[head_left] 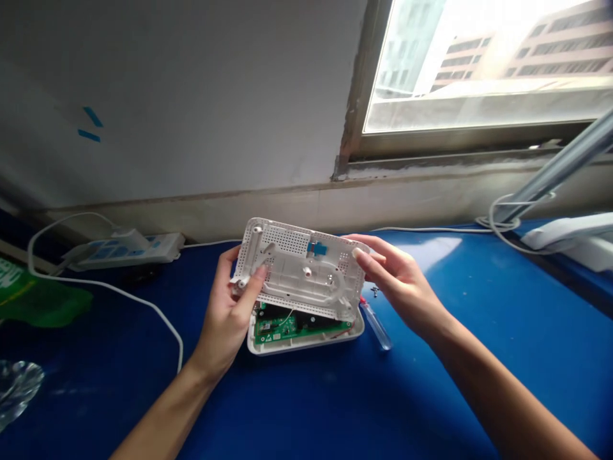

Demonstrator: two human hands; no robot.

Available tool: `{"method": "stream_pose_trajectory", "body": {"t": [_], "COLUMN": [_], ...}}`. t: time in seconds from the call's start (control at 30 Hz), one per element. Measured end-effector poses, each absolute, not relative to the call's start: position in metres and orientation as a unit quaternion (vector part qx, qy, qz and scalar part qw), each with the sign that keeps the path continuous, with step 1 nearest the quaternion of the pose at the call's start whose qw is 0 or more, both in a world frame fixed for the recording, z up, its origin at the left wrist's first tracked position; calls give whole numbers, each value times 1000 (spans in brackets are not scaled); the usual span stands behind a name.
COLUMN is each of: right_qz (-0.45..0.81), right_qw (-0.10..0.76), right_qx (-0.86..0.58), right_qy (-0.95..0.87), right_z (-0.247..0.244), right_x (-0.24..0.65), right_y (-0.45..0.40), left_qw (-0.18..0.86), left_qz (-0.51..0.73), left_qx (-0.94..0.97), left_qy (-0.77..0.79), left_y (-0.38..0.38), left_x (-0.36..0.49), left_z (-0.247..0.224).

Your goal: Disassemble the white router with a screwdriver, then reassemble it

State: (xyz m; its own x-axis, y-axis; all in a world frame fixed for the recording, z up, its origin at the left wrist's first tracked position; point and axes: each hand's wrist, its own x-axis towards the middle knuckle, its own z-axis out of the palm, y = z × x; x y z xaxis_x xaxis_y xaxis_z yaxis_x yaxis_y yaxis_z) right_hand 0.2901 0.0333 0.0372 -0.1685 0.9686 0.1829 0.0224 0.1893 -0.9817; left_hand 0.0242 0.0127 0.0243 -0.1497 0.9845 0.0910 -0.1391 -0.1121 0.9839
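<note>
A white perforated plastic cover (292, 268), its ribbed inner face showing and a small blue piece on it, is tilted above an open white casing (306, 346). My left hand (234, 303) grips the cover's left end, thumb on the inner face. My right hand (395, 275) holds its right end between thumb and fingers. Inside the casing a green circuit board (287, 329) shows along the near side; the cover hides the rest. A screwdriver with a clear handle (377, 327) lies against the casing's right side, and a few small screws (374, 292) are beside it.
On the blue table (297, 402), a white power strip (129, 250) with a plugged-in cable (143, 301) stands at the left. Green packaging (41, 297) and a clear crinkled object (18, 386) lie further left. A metal pole (555, 169) and a white object (575, 239) are at the right.
</note>
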Motion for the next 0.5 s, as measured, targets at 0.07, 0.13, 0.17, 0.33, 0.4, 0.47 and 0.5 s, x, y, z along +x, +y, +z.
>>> {"method": "stream_pose_trajectory", "body": {"t": [0.07,0.13,0.17,0.33,0.4,0.47,0.5], "right_qz": [477,475,471,400,368,326,302], "right_qw": [493,502,511,560,564,565,563], "right_qx": [-420,-426,-435,-526,-555,-590,-609], "right_qy": [-594,-584,-573,-500,-488,-475,-469], "right_z": [39,39,38,29,21,11,7], "right_x": [299,311,318,365,389,413,425], "right_y": [34,38,41,61,69,75,77], "left_qw": [484,488,482,507,481,407,359], "left_qz": [568,541,533,436,391,350,329], "left_qx": [475,503,519,625,680,739,768], "left_qy": [466,465,463,401,392,407,416], "left_y": [17,24,26,31,33,37,40], "left_x": [31,41,48,95,115,130,136], "left_z": [28,36,41,62,63,60,58]}}
